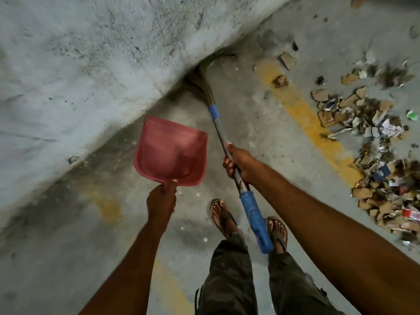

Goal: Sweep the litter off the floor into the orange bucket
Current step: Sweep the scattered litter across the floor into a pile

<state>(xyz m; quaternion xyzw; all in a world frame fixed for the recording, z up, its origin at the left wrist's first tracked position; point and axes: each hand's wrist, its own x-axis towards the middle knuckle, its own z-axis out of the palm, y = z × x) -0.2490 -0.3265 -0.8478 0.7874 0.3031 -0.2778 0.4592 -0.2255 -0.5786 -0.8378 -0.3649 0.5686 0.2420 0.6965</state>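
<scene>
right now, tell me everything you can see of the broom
The broom has a fan of brownish straw-like bristles, a blue taped collar, a dark metal-looking shaft and a blue sleeve on its near end. It slants away from the person, bristles splayed into the corner where the wall meets the concrete floor. The right grip, a bare hand, holds the shaft mid-length.

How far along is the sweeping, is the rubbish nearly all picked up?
Not yet. Done: much litter lies heaped beyond the yellow line. In hand: the right hand grips the broom, its bristles at the foot of the wall; the left hand holds the red dustpan, which looks empty. Left: scooping the heap and scattered scraps into the orange bucket, which is not in view.
</scene>
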